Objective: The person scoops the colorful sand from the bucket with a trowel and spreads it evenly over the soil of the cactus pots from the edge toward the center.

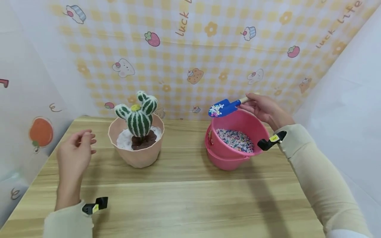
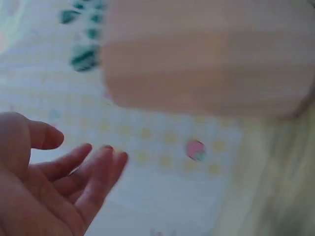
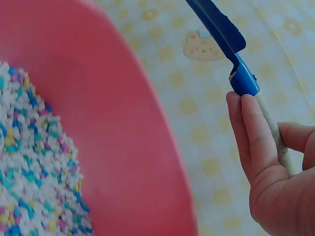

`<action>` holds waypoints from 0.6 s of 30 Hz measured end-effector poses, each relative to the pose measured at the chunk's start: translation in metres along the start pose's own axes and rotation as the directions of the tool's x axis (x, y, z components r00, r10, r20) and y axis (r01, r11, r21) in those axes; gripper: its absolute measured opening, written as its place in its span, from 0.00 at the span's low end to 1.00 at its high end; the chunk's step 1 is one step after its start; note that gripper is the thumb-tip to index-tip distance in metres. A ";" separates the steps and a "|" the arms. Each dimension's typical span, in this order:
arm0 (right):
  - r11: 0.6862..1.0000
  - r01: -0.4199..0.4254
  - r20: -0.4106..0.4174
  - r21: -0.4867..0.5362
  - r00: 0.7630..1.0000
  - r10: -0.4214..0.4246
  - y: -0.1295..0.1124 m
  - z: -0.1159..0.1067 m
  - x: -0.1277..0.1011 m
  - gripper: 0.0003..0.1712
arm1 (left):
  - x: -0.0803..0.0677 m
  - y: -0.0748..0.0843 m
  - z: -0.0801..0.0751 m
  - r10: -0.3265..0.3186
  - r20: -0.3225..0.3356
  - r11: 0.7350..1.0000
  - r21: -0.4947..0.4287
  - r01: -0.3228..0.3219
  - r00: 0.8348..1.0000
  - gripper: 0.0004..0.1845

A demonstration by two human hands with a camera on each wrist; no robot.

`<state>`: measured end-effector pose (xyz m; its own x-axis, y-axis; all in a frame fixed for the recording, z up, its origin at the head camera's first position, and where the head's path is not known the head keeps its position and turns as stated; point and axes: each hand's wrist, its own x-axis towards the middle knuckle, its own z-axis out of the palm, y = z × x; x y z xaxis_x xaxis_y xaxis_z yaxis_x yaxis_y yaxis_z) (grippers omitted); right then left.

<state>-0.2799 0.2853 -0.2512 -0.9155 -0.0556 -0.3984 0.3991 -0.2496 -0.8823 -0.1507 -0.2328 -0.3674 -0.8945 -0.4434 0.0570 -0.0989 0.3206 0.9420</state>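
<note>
My right hand point(image 1: 263, 107) grips the wooden handle of a small blue trowel point(image 1: 228, 108), whose blade carries a little heap of coloured pebbles point(image 1: 216, 110). The blade is above the rim of a tilted pink bucket point(image 1: 246, 120) that holds many more multicoloured pebbles point(image 3: 37, 162). In the right wrist view, thumb and fingers close around the trowel handle point(image 3: 268, 110). My left hand point(image 1: 74, 152) hangs with loosely bent fingers and holds nothing, left of a peach pot point(image 1: 138, 157). In that pot stands a green-and-white knitted cactus point(image 1: 139, 122), with white and brown material about its base.
The pink bucket rests in or on another pink bucket point(image 1: 226, 163) on the wooden table point(image 1: 166, 205). Behind, a yellow checked cloth point(image 1: 190, 56) hangs down to the table's back edge. White sheeting point(image 1: 342, 109) covers the sides.
</note>
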 end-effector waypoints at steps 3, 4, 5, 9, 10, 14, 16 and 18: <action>1.000 0.019 0.015 -0.020 1.000 -0.018 0.002 0.008 0.002 0.09 | 0.017 -0.014 0.006 -0.015 0.186 0.999 0.054 0.005 0.983 0.31; 1.000 0.022 0.008 -0.021 1.000 -0.022 0.004 0.009 0.002 0.09 | 0.021 -0.018 0.010 -0.012 0.264 0.999 0.040 0.002 0.964 0.34; 0.999 0.028 0.005 -0.029 1.000 -0.028 0.006 0.009 0.002 0.09 | 0.025 -0.021 0.013 -0.014 0.335 1.000 0.016 0.009 0.942 0.36; 0.998 0.048 0.007 -0.035 0.999 -0.047 0.013 0.009 0.001 0.09 | 0.035 -0.026 0.015 -0.009 0.496 0.998 -0.052 0.040 0.868 0.40; 0.998 0.051 0.008 -0.026 0.999 -0.051 0.014 0.009 0.001 0.09 | 0.037 -0.027 0.015 -0.002 0.506 0.998 -0.058 0.037 0.863 0.41; 0.997 0.073 0.009 -0.003 0.997 -0.073 0.016 0.006 -0.002 0.09 | 0.035 -0.027 0.017 0.023 0.531 0.995 -0.092 0.031 0.847 0.40; 0.997 0.080 0.000 0.006 0.997 -0.080 0.015 0.005 -0.003 0.09 | 0.033 -0.026 0.023 0.025 0.546 0.991 -0.122 0.050 0.837 0.38; 0.996 0.083 -0.008 0.014 0.997 -0.083 0.014 0.005 -0.005 0.09 | 0.030 -0.024 0.030 0.027 0.558 0.986 -0.150 0.068 0.830 0.38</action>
<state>-0.2698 0.2771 -0.2607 -0.9451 -0.0268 -0.3258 0.3209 -0.2666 -0.9088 -0.1887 -0.2285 -0.3980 -0.9880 0.1075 -0.1113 -0.0932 0.1606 0.9826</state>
